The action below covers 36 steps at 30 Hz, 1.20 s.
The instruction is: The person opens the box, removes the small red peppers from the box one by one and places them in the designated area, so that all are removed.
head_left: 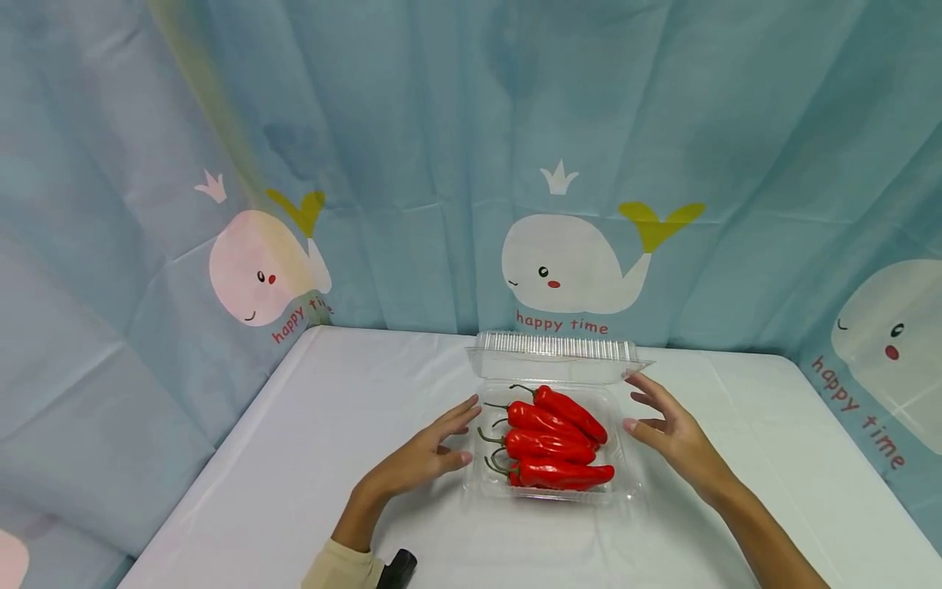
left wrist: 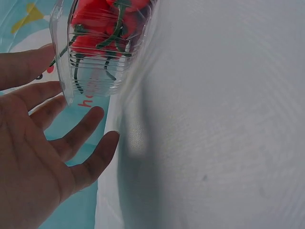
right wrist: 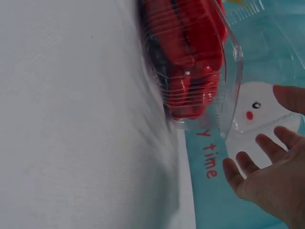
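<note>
Several red chili peppers (head_left: pixel 548 446) with green stems lie in a clear plastic clamshell box (head_left: pixel 625 483) on the white table. The box's ribbed lid (head_left: pixel 555 360) stands raised at the far side, hinged back. My left hand (head_left: pixel 423 458) is at the box's left side, fingers extended and fingertips right at the rim; in the left wrist view its thumb and fingers (left wrist: pixel 88 129) are spread beside the ribbed wall. On the other side, my right hand (head_left: pixel 677 433) has its fingers stretched out near the lid's right corner, thumb apart; the right wrist view shows nothing in its palm (right wrist: pixel 276 191).
A white cloth covers the table (head_left: pixel 316 425). Behind it hangs a blue curtain (head_left: pixel 412 164) printed with whales. A black strap or device (head_left: pixel 397 568) sits at my left sleeve (head_left: pixel 342 566).
</note>
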Motion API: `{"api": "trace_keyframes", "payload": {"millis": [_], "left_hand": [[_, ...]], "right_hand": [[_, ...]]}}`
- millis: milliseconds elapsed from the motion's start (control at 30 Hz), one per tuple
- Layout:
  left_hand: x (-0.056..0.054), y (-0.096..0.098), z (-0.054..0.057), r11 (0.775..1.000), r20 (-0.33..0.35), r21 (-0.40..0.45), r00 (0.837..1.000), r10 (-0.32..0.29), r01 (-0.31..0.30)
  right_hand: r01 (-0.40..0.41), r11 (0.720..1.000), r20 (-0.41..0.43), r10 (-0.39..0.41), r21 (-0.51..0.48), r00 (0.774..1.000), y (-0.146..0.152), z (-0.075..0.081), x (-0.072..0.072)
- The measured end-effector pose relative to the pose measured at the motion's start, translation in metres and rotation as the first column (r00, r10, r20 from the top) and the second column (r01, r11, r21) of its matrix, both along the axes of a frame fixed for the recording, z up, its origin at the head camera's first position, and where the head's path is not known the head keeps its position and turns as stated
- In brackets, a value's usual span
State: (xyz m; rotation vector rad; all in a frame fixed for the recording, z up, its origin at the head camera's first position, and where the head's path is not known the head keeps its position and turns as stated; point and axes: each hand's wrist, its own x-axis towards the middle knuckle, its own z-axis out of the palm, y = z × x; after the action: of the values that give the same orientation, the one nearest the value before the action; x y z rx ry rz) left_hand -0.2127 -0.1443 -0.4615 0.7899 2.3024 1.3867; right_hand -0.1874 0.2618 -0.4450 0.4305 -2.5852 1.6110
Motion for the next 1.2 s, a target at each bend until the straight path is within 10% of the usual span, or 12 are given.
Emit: {"api": "trace_keyframes", "payload": {"millis": [1200], "left_hand": [[0.004, 0.002, 0.000, 0.999, 0.012, 0.029, 1.000, 0.023, -0.023]], "right_hand": [[-0.041, 0.994, 0.138, 0.055, -0.104, 0.989, -0.004, -0.002, -0.042]]}}
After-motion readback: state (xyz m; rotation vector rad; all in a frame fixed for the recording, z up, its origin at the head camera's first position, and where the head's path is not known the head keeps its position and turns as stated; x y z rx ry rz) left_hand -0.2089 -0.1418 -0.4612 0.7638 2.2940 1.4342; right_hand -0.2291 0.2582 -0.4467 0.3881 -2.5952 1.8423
